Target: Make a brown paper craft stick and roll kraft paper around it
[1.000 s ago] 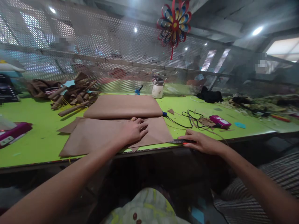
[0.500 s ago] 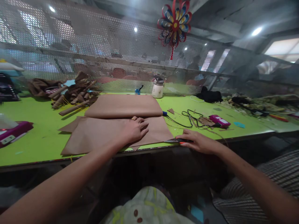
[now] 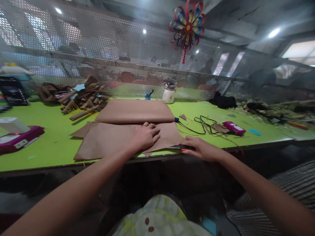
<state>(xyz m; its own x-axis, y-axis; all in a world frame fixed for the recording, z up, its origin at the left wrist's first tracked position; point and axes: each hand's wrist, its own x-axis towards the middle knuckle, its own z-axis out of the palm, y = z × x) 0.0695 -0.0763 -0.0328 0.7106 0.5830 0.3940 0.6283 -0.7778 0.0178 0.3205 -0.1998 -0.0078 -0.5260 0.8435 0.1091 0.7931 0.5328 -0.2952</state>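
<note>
A brown sheet (image 3: 108, 139), leather-like, lies along the front edge of the green table. My left hand (image 3: 147, 135) rests flat on it with fingers stretched out and a ring on one finger. At the sheet's right front corner, my right hand (image 3: 201, 148) is closed around scissors (image 3: 182, 147) with dark blades and orange on the handles. The blades point left along the sheet's front edge; whether they are parted is hard to see. Behind lies a thicker folded brown piece (image 3: 135, 111). A small pointed brown scrap (image 3: 147, 154) sticks out under the front edge.
Rolled brown pieces (image 3: 86, 98) lie at the back left. A purple power strip (image 3: 22, 139) stands on the left, another purple box (image 3: 234, 127) with black cord (image 3: 204, 126) on the right. A white jar (image 3: 168, 95) stands before the perforated screen (image 3: 118, 49).
My right hand has moved a little left with the scissors, further along the sheet's front edge. My left hand stays on the sheet. The whole view has shifted slightly.
</note>
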